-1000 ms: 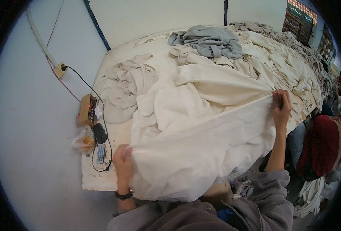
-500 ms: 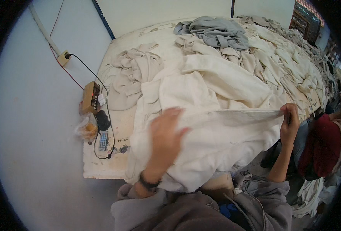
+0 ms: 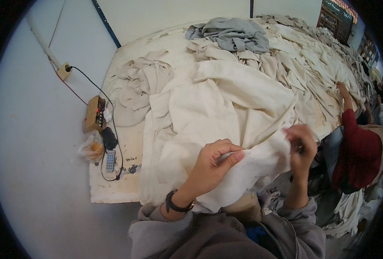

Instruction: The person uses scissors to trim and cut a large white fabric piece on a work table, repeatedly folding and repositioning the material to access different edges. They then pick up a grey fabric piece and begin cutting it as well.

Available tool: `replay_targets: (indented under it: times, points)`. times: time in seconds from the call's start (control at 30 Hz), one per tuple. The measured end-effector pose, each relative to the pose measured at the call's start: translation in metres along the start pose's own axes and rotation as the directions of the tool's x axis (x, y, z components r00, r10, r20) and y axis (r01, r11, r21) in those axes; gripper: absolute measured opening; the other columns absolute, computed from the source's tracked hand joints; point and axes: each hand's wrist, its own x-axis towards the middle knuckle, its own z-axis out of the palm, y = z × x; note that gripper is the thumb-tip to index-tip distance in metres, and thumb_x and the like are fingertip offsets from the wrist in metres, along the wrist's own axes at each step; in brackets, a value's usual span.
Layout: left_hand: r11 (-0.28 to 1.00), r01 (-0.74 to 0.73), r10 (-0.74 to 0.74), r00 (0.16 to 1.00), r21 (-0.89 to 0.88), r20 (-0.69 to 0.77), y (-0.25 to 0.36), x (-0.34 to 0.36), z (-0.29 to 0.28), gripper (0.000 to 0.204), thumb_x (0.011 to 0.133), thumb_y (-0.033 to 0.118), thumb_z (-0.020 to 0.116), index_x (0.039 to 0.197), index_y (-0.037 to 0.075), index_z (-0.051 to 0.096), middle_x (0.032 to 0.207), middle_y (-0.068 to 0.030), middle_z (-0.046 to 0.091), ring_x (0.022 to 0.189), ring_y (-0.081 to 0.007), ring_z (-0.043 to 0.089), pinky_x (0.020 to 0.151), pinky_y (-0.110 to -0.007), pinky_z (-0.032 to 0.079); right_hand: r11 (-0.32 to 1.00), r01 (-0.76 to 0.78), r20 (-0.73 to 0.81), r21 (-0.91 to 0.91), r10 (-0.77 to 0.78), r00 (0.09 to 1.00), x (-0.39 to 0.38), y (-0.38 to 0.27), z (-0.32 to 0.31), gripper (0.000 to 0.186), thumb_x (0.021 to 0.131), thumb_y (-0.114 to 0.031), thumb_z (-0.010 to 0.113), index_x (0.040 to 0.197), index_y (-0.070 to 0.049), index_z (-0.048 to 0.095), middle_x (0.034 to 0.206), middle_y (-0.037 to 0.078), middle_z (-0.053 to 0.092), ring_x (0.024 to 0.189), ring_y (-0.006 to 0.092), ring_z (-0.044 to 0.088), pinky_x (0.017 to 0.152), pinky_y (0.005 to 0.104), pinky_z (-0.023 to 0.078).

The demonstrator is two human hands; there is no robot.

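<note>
Black cable (image 3: 120,149) and cream cloth (image 3: 195,114) flank a passable table strip (image 3: 128,184).

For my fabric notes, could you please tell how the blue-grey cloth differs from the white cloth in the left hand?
The blue-grey cloth is darker than the white cloth. The blue-grey cloth lies bunched farther away; the white cloth is draped nearer, with its edge pinched by the left hand. Both are creased.

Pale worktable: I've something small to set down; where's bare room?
Bare table: near-left corner, between the slim blue-grey remote and the wide cream cloth; far left, between the crumpled beige cloth and the heaped grey cloth. Crowded: middle, under the cream cloth; right, under piled pale cloth.
</note>
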Motion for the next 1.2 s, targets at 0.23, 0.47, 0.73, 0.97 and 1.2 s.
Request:
replay_targets:
  times: [0.23,0.47,0.73,0.97,1.2]
  points:
    - [0.999,-0.019,0.019,1.000,-0.038,-0.013,0.011,-0.007,0.003,0.012,0.086,0.007,0.060,0.091,-0.004,0.064,0.080,-0.0039,0.056,0.076,-0.0096,0.048,0.071,-0.022,0.036,0.969,0.082,0.124,0.232,-0.114,0.986,-0.009,-0.046,0.032,0.034,0.058,0.008,0.069,0.091,-0.003,0.068,0.080,0.008,0.059,0.070,0.0154,0.061,0.057,0.0243,0.048]
    - [0.999,-0.049,0.049,0.997,0.001,-0.063,0.005,-0.009,0.011,0.013,0.085,0.010,0.062,0.086,-0.003,0.064,0.072,-0.0046,0.055,0.071,-0.0123,0.046,0.066,-0.025,0.035,0.978,0.180,0.161,0.101,-0.195,0.968,-0.006,-0.035,0.046,0.016,0.073,-0.008,0.070,0.077,-0.002,0.056,0.081,0.007,0.055,0.066,0.0153,0.056,0.054,0.0262,0.043]
    - [0.995,-0.090,0.087,0.993,-0.048,-0.077,0.010,-0.008,0.008,0.013,0.084,0.011,0.063,0.084,-0.002,0.064,0.067,-0.0047,0.053,0.068,-0.0130,0.045,0.064,-0.025,0.035,0.738,-0.338,0.253,0.584,0.230,0.940,-0.003,-0.013,0.015,0.031,0.083,-0.030,0.064,0.080,0.000,0.057,0.079,0.003,0.054,0.064,0.0090,0.043,0.058,0.0213,0.033]
    - [0.823,-0.145,0.042,0.980,0.549,0.195,0.002,-0.018,-0.040,0.016,0.080,0.017,0.066,0.084,0.002,0.064,0.078,-0.0068,0.059,0.072,-0.0177,0.054,0.069,-0.028,0.039,0.876,-0.480,0.567,-0.039,0.415,0.712,0.013,0.036,-0.039,0.027,0.061,-0.007,0.077,0.080,0.001,0.061,0.073,0.005,0.059,0.068,0.0135,0.055,0.064,0.0265,0.044]
    - [0.318,-0.047,-0.183,0.977,0.947,0.110,0.024,-0.023,-0.100,0.017,0.075,0.015,0.066,0.090,0.005,0.064,0.088,-0.0144,0.063,0.085,-0.0329,0.059,0.072,-0.039,0.047,0.862,0.095,0.088,-0.498,-0.059,0.994,0.057,-0.005,-0.187,0.009,0.069,-0.003,0.060,0.077,-0.001,0.057,0.071,0.004,0.054,0.066,0.0145,0.055,0.066,0.0272,0.046]
